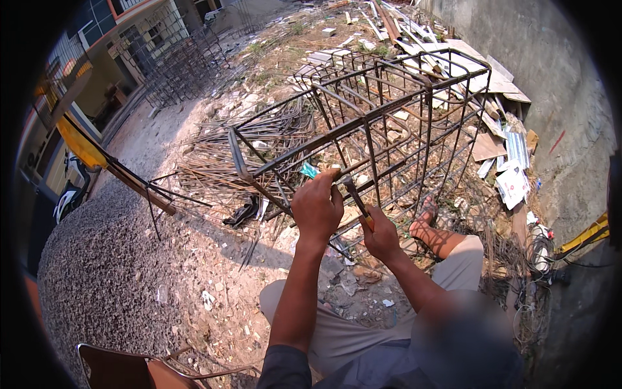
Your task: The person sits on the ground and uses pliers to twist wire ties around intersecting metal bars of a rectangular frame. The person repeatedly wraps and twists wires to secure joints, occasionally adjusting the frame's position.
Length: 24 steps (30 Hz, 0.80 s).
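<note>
In front of me stands a long cage of dark steel rebar [334, 134], bars and bent stirrups joined into an open frame. My left hand [316, 206] is closed beside its near end, fingers curled by the upper bars; what they grip is hidden. My right hand [382, 235] is wrapped round a hand tool [360, 206] with a dark metal shaft and an orange-and-black handle. Close to my left fingertips is the tool's head, its exact kind unclear. A small turquoise scrap [309, 170] shows just beyond my left hand.
A pile of loose rebar [220, 159] lies left of the cage, with a gravel heap [110, 266] nearer. Boards and scrap [470, 74] line the concrete wall [557, 97] at right. A brown chair [116, 366] stands lower left. My bare foot [424, 219] rests by the cage.
</note>
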{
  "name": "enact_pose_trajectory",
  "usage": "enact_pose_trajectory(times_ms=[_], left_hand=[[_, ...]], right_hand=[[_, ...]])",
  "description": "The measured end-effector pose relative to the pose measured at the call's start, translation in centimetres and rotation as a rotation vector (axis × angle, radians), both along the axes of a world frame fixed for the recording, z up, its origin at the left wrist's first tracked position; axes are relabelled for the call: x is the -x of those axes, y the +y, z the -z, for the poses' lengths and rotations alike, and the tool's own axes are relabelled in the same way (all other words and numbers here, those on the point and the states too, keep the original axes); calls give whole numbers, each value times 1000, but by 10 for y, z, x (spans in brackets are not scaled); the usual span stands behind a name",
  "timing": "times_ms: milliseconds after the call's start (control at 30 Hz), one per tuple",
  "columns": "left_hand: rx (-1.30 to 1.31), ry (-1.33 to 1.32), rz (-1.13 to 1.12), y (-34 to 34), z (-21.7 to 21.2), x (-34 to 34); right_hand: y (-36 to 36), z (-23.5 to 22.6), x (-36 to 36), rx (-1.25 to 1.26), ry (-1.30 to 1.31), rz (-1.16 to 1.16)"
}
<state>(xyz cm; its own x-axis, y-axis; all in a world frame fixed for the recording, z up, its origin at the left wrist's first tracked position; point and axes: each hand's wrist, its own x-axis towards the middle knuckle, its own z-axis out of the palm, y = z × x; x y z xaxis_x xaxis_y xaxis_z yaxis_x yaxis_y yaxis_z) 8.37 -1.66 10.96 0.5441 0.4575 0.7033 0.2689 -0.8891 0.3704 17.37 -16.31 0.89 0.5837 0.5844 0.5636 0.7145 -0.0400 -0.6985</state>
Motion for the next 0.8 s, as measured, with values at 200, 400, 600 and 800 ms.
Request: enact_pose_trajectory(times_ms=[200, 400, 600, 800], left_hand=[[30, 14, 6, 1, 2, -2], [11, 20, 1, -3, -3, 1], [4, -18, -42, -2, -1, -5], [-6, -29, -79, -3, 3, -8]], right_hand=[[-5, 12, -1, 22, 105, 5], [-12, 6, -2, 193, 275, 2], [-43, 38, 8, 366, 475, -96], [-67, 54, 25, 411, 633, -157]])
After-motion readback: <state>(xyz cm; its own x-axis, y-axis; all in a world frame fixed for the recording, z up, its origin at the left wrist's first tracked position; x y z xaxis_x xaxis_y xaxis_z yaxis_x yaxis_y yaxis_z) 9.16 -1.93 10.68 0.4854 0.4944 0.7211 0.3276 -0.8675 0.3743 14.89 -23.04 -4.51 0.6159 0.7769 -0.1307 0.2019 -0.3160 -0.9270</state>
